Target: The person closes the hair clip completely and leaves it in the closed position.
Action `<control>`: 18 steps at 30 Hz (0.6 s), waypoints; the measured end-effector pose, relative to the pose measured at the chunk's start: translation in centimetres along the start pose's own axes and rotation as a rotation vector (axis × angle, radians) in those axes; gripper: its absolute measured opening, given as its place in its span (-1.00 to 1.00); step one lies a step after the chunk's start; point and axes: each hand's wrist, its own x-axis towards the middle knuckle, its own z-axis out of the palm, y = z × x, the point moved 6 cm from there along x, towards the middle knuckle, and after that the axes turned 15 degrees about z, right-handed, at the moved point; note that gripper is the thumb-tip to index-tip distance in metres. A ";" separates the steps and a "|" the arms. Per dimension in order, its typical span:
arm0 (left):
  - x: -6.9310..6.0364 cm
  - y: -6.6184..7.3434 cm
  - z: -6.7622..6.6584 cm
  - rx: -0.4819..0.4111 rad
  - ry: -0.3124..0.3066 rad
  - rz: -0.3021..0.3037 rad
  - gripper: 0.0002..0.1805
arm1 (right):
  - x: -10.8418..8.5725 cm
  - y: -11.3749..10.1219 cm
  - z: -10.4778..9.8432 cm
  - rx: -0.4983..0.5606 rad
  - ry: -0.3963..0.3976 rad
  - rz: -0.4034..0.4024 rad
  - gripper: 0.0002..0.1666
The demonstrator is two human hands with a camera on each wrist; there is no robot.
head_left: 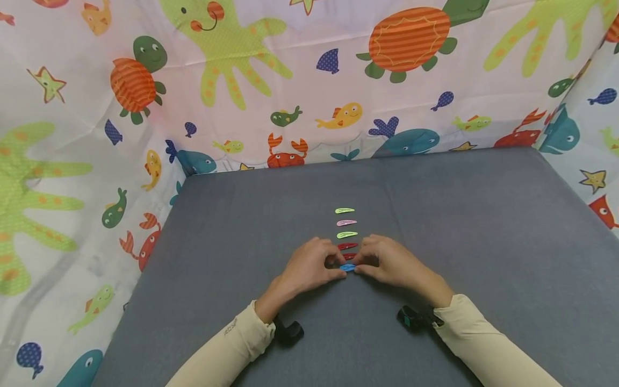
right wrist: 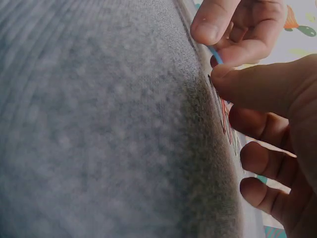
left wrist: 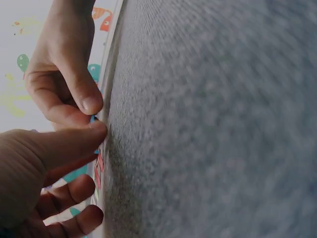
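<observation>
A blue snap hair clip (head_left: pixel 347 267) lies between the fingertips of both hands, low over the grey table. My left hand (head_left: pixel 311 263) pinches its left end with thumb and forefinger, and my right hand (head_left: pixel 391 260) does the same at the right end. In the left wrist view, only a thin blue edge of the clip (left wrist: pixel 92 119) shows between the fingers. Just beyond the hands lie two red hair clips (head_left: pixel 347 246), partly hidden by fingers. Farther up the same column are a green clip (head_left: pixel 347 235), a pink clip (head_left: pixel 346 222) and another green clip (head_left: pixel 345 210).
The grey tabletop (head_left: pixel 232 226) spreads out on both sides of the column. A white curtain (head_left: pixel 251 123) printed with sea animals stands along its back, left and right edges. Black wrist straps (head_left: pixel 289 332) hang beneath the cream sleeves (head_left: pixel 488 338).
</observation>
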 end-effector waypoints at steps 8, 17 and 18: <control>0.0 -0.1 0.2 -0.022 0.003 -0.049 -0.91 | -0.1 0.4 0.2 -0.068 -0.008 0.069 -0.91; -0.8 -0.2 -0.1 -0.074 0.029 -0.042 -0.95 | -0.4 0.6 0.4 -0.067 0.010 0.099 -0.85; -1.0 -0.3 -0.4 -0.094 0.036 -0.041 -0.95 | -0.4 0.7 0.2 -0.049 0.020 0.105 -0.84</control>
